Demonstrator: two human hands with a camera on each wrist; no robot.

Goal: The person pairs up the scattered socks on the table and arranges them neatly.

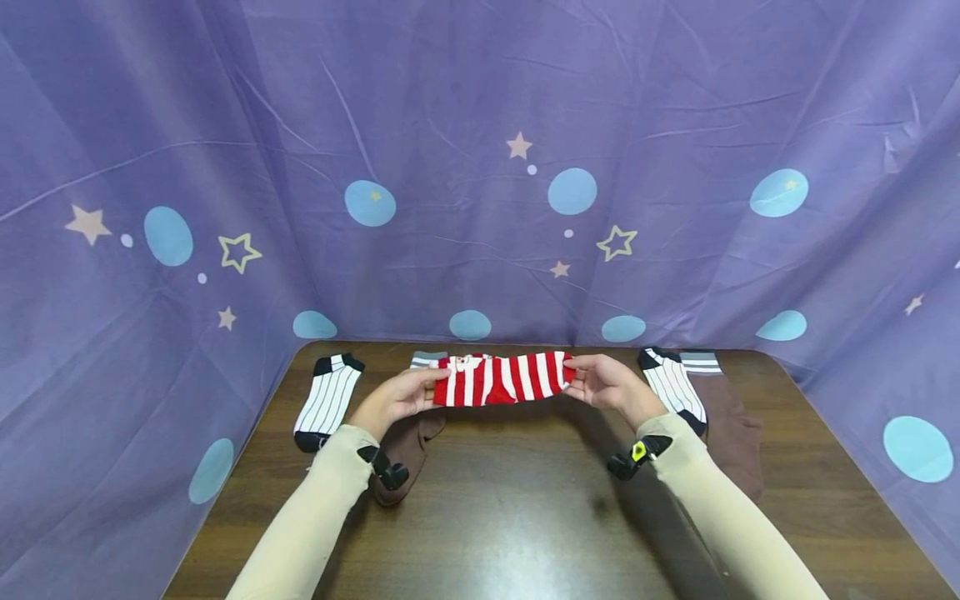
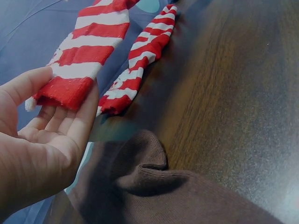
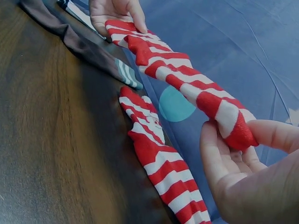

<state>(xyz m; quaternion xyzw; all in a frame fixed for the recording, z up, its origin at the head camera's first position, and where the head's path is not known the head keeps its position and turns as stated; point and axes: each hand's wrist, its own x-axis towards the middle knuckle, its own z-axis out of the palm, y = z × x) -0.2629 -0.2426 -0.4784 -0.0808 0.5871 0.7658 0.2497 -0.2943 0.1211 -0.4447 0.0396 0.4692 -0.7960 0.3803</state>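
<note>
Held forward above the desk (image 1: 510, 508), the left hand (image 1: 399, 395) pinches a red-and-white sock (image 1: 528, 377) by its cuff (image 2: 70, 91); the right hand (image 1: 611, 390), likewise outstretched, pinches its toe (image 3: 240, 134).

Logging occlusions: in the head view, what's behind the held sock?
A second striped sock, seen in the wrist views, and part of a brown sock; the held sock covers most of the former.

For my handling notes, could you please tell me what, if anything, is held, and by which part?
A red-striped sock: the left grip pinches its cuff end, the right grip its toe end.
</note>
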